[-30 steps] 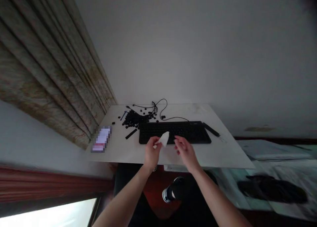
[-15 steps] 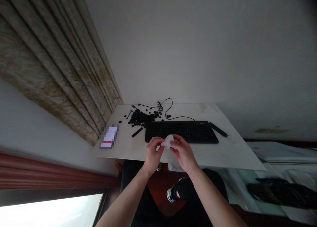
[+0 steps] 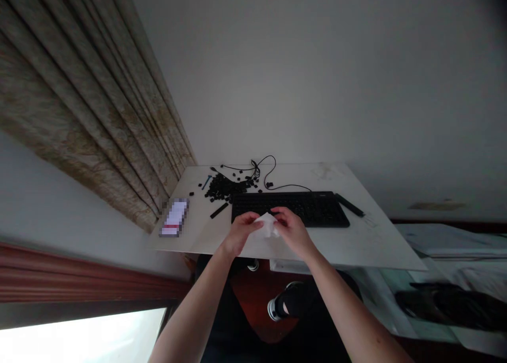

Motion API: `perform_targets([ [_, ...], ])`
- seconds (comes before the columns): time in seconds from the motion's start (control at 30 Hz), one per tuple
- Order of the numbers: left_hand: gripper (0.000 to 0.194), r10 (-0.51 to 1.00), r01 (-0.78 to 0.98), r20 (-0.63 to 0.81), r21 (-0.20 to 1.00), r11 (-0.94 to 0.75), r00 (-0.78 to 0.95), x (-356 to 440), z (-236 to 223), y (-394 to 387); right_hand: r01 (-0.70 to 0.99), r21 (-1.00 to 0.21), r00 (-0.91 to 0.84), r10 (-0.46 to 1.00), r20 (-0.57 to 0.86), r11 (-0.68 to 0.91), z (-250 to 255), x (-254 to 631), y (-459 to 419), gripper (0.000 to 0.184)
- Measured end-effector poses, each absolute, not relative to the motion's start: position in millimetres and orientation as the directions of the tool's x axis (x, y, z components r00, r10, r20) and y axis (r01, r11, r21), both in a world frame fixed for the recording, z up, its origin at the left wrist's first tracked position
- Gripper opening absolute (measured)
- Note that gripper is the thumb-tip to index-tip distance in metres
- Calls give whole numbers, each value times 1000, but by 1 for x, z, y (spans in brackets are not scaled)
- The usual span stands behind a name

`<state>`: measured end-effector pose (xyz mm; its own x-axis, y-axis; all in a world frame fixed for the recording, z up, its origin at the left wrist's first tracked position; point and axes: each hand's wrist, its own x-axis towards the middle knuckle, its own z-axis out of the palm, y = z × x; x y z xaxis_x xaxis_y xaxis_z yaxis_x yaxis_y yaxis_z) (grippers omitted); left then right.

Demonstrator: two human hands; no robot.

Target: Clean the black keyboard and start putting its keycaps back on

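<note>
1. Up toward the keyboard [image 3: 291, 209] the left hand [image 3: 238, 234] and the right hand [image 3: 291, 231] have moved, and the white tissue [image 3: 267, 227] now looks more spread out between them.
2. Near the left edge of the desk [image 3: 368, 241] lies a phone [image 3: 174, 218], and its screen is blurred.
3. Just right of the phone is a big, loose heap of small black keys [image 3: 224, 189]. A little blue thing [image 3: 206, 182] lies at the heap's left side, and a short black strip [image 3: 219, 210] lies just below it.
4. Along the back edge, a thin black cord [image 3: 263, 165] curls and runs toward the keyboard.
5. The left hand is half closed, and its fingers pinch the left side of the tissue.
6. The tissue is up in the air, in front of the keyboard and near the desk's front edge. It is held by both hands. I cannot tell if it touches the keyboard.
7. The right hand is also half closed, and its fingers pinch the tissue's right side.
8. The keyboard lies near the back edge. Its top is too dark to tell if any keys are gone.
9. A long black bar [image 3: 348, 204] lies just past the keyboard's right end.
</note>
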<state>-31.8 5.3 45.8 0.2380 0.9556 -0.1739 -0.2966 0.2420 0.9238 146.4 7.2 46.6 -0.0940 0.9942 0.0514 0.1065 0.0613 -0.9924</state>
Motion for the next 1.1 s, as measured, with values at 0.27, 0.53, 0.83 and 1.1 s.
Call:
perform_targets([
  [0.27,17,993,113,118,987,-116,-11,-29,45,-2,-421,-877,-170,970,-176,-233,36,136,-16,17],
  [0.53,22,993,234,113,965,-121,47,-47,26,10,-444,-756,-309,874,-374,-481,36,121,-8,26],
  [0.83,48,954,666,296,721,-189,-49,-104,-16,33,621,-745,-100,967,234,244,28,100,65,30],
  [1.1,84,969,761,236,617,-202,65,-107,-27,40,748,-344,-548,821,161,567,15,34,105,43],
])
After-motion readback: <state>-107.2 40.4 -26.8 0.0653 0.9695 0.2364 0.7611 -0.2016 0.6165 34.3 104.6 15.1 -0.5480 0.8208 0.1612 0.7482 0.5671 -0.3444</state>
